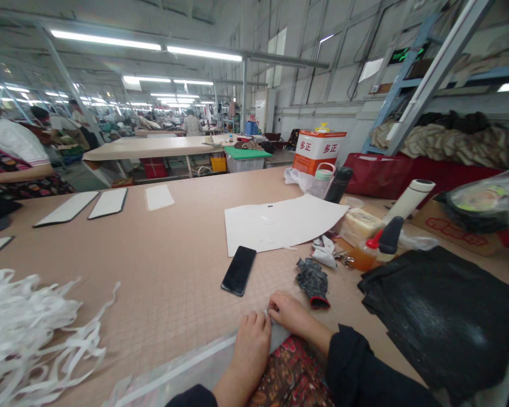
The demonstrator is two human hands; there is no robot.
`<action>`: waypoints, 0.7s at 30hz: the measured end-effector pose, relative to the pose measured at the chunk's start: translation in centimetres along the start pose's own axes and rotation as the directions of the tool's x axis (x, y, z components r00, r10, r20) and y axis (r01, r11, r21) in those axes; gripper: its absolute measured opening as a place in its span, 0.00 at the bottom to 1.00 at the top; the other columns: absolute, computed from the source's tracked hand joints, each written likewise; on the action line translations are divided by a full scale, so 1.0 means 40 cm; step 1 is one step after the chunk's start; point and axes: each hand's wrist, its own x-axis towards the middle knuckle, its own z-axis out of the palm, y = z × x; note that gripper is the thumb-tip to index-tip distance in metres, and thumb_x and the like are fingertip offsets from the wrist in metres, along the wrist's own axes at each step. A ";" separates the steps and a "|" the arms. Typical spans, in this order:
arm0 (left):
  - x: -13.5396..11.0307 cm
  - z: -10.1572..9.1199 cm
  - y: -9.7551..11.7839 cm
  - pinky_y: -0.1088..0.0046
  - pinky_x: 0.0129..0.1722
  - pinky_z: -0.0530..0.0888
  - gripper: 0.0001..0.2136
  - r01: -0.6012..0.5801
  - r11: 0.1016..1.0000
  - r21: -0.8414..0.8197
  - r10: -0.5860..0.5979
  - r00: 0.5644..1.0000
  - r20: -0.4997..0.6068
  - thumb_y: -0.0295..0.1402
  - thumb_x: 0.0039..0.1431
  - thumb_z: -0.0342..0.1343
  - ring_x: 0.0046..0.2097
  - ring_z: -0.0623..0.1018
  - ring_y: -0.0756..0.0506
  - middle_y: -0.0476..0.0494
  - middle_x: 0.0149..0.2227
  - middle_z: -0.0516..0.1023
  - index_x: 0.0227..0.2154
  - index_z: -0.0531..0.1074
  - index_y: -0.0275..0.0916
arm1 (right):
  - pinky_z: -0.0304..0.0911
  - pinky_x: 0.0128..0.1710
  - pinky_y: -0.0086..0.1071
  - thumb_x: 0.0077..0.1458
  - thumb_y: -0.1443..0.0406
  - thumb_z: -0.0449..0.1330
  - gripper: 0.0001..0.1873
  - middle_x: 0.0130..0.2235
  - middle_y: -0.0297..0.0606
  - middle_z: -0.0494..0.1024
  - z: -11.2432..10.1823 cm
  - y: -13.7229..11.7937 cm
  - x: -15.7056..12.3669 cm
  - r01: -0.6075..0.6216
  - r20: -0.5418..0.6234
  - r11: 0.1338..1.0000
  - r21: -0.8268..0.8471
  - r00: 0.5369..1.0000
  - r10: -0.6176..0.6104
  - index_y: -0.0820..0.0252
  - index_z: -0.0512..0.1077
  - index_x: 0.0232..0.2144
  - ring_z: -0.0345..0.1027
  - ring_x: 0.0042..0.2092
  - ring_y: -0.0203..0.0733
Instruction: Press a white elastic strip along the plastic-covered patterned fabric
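A thin, see-through greyish sheet with a white strip (186,362) along it lies over the front edge of the table. My left hand (253,339) rests on its upper corner with the fingers curled down onto it. Close beside it, my right hand (288,311) pinches the same corner; the fingertips of both hands nearly meet. Exactly how the corner is folded between them is hidden. Just beyond the hands lies a black phone (239,271). To the right of them is a dark grey knit glove (313,281) with a red cuff.
Loose white strips (29,333) heap at the left. A large white sheet (280,223) lies ahead, with several smaller white panels (108,202) farther left. Bottles (409,200), a tin (319,150) and black sheet material (445,316) occupy the right. A person (17,152) stands at far left.
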 end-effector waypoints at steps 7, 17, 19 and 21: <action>0.000 -0.002 0.002 0.63 0.39 0.65 0.15 0.002 1.000 0.014 -0.002 1.000 -0.005 0.25 0.58 0.44 0.41 0.66 0.42 0.41 0.41 0.69 0.48 0.63 0.34 | 0.54 0.37 0.28 0.50 0.69 0.55 0.04 0.33 0.38 0.72 -0.003 -0.003 0.008 -0.003 0.041 0.998 -0.057 0.999 0.006 0.61 0.69 0.29 0.63 0.38 0.40; 0.004 -0.013 0.003 0.62 0.39 0.65 0.16 0.008 1.000 0.004 -0.008 1.000 0.018 0.25 0.58 0.43 0.41 0.67 0.41 0.39 0.42 0.69 0.49 0.63 0.32 | 0.55 0.36 0.31 0.50 0.69 0.55 0.04 0.33 0.39 0.73 0.002 -0.005 0.017 -0.017 0.011 0.998 -0.062 1.000 0.018 0.61 0.68 0.30 0.64 0.37 0.42; 0.003 -0.022 0.004 0.62 0.39 0.65 0.16 0.009 1.000 -0.010 -0.008 0.999 0.031 0.25 0.58 0.43 0.41 0.67 0.40 0.39 0.42 0.69 0.49 0.62 0.32 | 0.56 0.35 0.31 0.50 0.70 0.54 0.04 0.32 0.39 0.72 0.003 -0.009 0.018 -0.022 -0.018 0.999 -0.048 1.000 0.021 0.62 0.68 0.31 0.64 0.36 0.42; 0.002 -0.030 0.005 0.62 0.39 0.66 0.16 0.016 0.999 -0.027 -0.016 0.999 0.035 0.24 0.58 0.43 0.41 0.67 0.40 0.39 0.42 0.69 0.49 0.63 0.33 | 0.57 0.37 0.31 0.51 0.72 0.52 0.06 0.33 0.39 0.72 0.008 -0.014 0.011 -0.019 -0.052 0.999 -0.034 0.999 0.017 0.62 0.67 0.32 0.64 0.37 0.41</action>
